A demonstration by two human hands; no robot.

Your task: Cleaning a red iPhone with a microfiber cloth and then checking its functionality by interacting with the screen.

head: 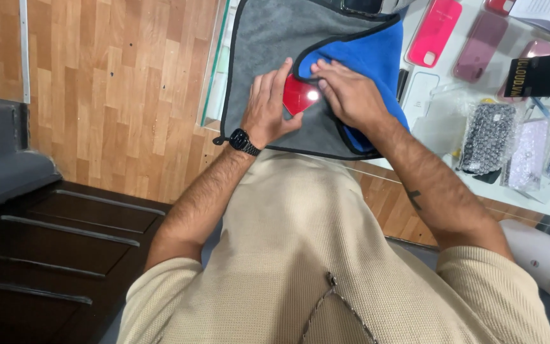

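Note:
A shiny red phone (299,95) lies on a grey cloth (268,38) with a black edge, spread on a glass counter. My left hand (267,108), with a black watch on the wrist, grips the phone's left side. My right hand (346,92) presses a folded blue part of the cloth (377,57) against the phone's right side, fingers flat. Most of the phone is hidden between the two hands.
Several phone cases lie on the counter to the right: a pink one (434,32), a mauve one (479,46), glittery ones in plastic bags (486,137). A black box (542,75) sits above them. A wooden floor (116,95) and a dark cabinet (52,242) are at left.

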